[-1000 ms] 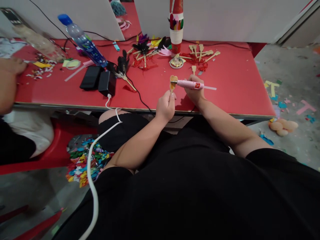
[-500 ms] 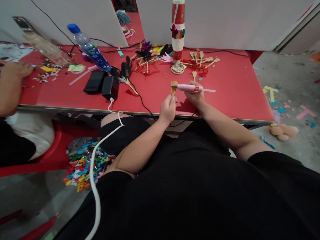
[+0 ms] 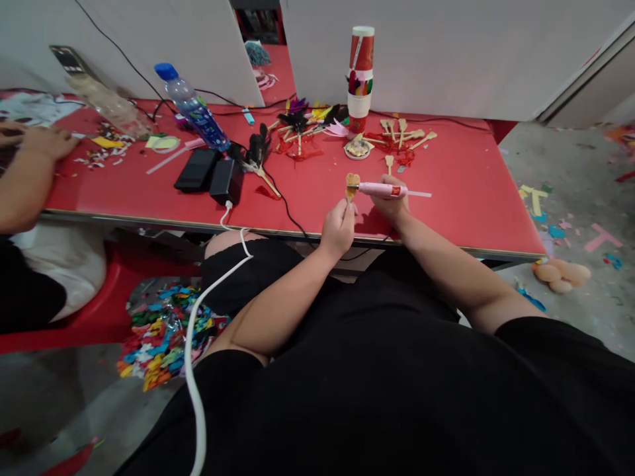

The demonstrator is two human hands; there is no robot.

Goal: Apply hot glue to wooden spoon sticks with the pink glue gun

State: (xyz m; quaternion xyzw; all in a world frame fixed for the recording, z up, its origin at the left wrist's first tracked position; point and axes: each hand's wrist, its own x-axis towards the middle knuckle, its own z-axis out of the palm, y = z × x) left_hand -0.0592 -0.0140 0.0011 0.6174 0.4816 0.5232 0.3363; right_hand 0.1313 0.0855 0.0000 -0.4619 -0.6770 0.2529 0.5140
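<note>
Upright in my left hand (image 3: 339,228), pinched between thumb and fingers, is a small wooden stick (image 3: 352,181) with a broad, yellowish-brown shaped head. My right hand (image 3: 391,201) is closed around a pink hot glue gun (image 3: 377,190), held level and pointing left. Its metal tip meets the stick's head; whether glue is coming out is too small to tell. A pale glue stick (image 3: 421,194) sticks out of the gun's back end. Just beyond my right hand another wooden stick (image 3: 389,162) lies on the red tabletop (image 3: 307,188).
Wooden sticks (image 3: 401,131) with red netting, a small dish (image 3: 358,147), stacked cups (image 3: 362,79) and black feathers (image 3: 258,149) lie beyond my hands. A bottle (image 3: 193,109), black box (image 3: 226,182) and cables stand left. Another person's hand (image 3: 47,142) works at far left.
The view has shifted slightly, so everything sits a little lower and further right. Both hands keep their grips, and the glue gun's tip stays at the stick's head.
</note>
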